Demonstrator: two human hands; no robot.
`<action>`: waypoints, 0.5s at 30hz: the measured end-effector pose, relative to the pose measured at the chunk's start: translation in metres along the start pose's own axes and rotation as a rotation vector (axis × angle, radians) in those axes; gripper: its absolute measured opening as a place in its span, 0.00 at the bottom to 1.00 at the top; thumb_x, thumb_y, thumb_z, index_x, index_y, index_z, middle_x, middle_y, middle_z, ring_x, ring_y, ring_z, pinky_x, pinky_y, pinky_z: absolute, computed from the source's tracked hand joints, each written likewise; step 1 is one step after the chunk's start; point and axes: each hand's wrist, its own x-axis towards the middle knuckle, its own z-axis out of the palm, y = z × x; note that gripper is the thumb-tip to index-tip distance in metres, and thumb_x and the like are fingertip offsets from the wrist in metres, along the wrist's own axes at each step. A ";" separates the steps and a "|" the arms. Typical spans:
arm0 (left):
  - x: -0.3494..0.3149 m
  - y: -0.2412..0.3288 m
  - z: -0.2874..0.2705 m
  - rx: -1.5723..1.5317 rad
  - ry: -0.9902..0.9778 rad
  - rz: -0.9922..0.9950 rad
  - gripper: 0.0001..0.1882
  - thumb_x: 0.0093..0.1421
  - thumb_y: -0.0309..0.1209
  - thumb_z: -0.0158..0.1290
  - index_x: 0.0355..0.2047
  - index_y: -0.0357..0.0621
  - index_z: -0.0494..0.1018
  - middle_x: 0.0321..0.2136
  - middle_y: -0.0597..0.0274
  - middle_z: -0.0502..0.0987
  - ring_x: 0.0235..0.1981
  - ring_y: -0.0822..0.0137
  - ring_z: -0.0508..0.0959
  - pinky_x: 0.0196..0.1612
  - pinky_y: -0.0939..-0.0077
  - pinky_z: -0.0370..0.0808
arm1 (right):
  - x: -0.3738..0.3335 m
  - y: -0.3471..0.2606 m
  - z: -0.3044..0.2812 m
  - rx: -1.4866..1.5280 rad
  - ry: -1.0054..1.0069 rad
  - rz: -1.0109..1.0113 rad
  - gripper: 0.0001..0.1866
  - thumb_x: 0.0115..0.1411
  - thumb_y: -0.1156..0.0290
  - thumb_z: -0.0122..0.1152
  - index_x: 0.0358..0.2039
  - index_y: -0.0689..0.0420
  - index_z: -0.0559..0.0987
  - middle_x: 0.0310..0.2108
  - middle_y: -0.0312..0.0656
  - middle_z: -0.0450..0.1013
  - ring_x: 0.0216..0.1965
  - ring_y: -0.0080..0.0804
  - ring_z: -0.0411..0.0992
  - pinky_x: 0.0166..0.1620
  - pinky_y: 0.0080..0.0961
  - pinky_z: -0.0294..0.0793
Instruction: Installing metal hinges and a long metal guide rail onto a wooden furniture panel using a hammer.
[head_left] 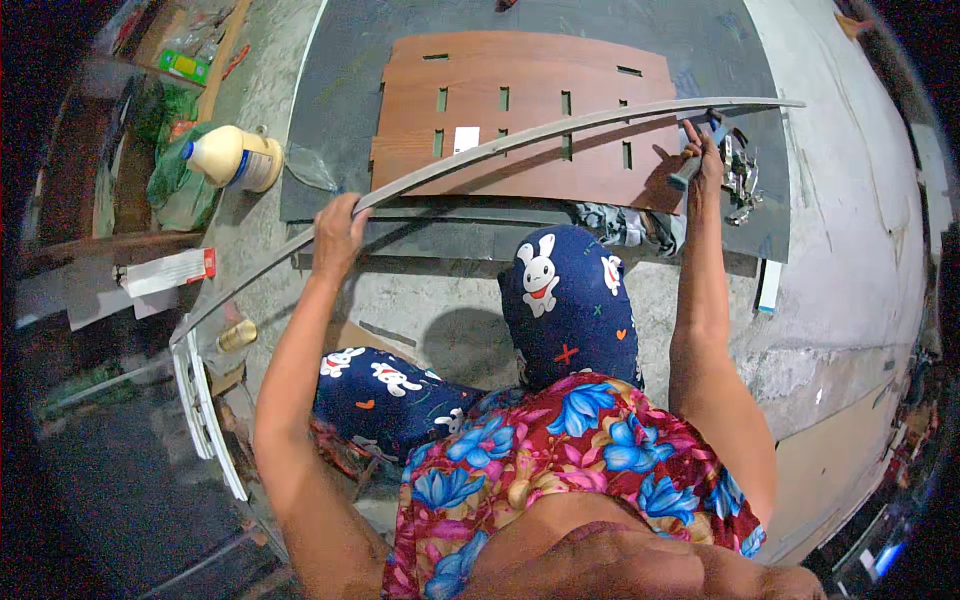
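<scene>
A long, narrow grey strip (480, 150) slants across the view from the lower left to the upper right. My left hand (340, 232) is closed round it, left of the middle. Below its right part, my right hand (708, 165) grips a hand tool with a grey-blue handle (684, 176). One finger points up near the strip; whether it touches is unclear. The tool's other end is partly hidden, so its kind is uncertain. Under the strip lies a reddish-brown wood-look panel (530, 90) with several slots and a white label (466, 139).
The panel lies on a dark grey board (340, 90). Metal fittings (740, 175) are piled beside my right hand; crumpled cloth (630, 225) lies at the panel's near edge. At left stand a cream jug (240, 160) and a red-and-white box (170, 272), with white strips (205, 420) nearer me.
</scene>
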 end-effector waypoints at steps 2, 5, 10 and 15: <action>0.013 0.009 0.020 -0.004 0.006 0.000 0.14 0.52 0.31 0.54 0.38 0.43 0.68 0.35 0.54 0.73 0.38 0.53 0.72 0.37 0.61 0.66 | -0.022 0.003 0.012 -0.221 0.060 -0.098 0.11 0.61 0.66 0.44 0.33 0.63 0.66 0.40 0.51 0.74 0.16 0.21 0.60 0.20 0.19 0.65; 0.037 0.035 0.049 -0.053 0.040 0.019 0.14 0.52 0.32 0.54 0.38 0.43 0.68 0.35 0.54 0.73 0.38 0.53 0.73 0.38 0.60 0.66 | -0.045 0.000 0.021 -0.323 0.059 -0.180 0.09 0.61 0.68 0.44 0.33 0.62 0.65 0.39 0.51 0.74 0.15 0.21 0.61 0.20 0.19 0.65; 0.064 0.076 0.104 -0.071 0.018 -0.063 0.15 0.50 0.33 0.56 0.38 0.45 0.69 0.34 0.55 0.71 0.38 0.52 0.72 0.38 0.60 0.68 | -0.080 -0.005 0.047 -0.555 0.047 -0.264 0.09 0.60 0.68 0.48 0.34 0.60 0.62 0.33 0.50 0.75 0.12 0.21 0.61 0.15 0.20 0.63; 0.090 0.128 0.144 -0.030 0.053 -0.148 0.16 0.47 0.34 0.59 0.36 0.47 0.71 0.37 0.55 0.68 0.41 0.53 0.69 0.42 0.59 0.65 | -0.111 -0.003 0.062 -0.721 -0.055 -0.231 0.10 0.60 0.68 0.50 0.40 0.59 0.65 0.27 0.41 0.76 0.11 0.16 0.61 0.13 0.15 0.60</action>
